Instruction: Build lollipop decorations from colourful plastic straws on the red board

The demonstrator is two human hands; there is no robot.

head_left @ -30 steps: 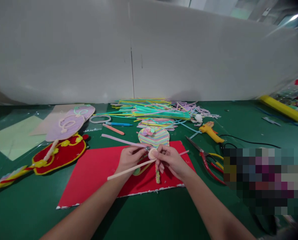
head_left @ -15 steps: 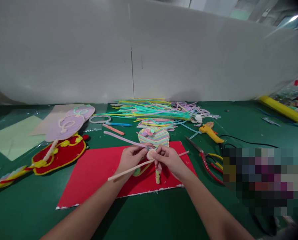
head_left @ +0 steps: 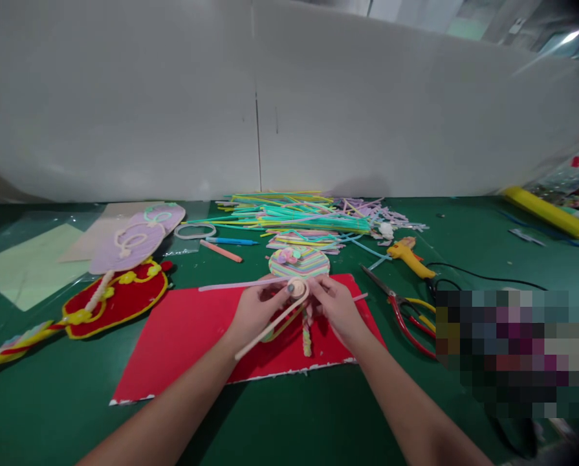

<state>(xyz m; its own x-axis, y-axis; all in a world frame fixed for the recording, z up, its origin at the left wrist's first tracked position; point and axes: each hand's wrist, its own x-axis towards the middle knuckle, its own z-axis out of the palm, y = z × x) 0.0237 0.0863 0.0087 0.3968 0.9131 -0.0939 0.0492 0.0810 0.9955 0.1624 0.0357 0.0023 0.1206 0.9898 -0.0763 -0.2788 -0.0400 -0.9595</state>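
Solid red board point(head_left: 182, 343), green table point(head_left: 415, 414)

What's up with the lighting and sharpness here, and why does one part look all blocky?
Head view: dim overall, with a bright light streaking at upper right; head view: soft shadow on the green table beside the left forearm; head view: cream coil slightly soft; head view: coarse squares hide whatever is behind them.

No readable text, label, brand, number or sign on anything in view.
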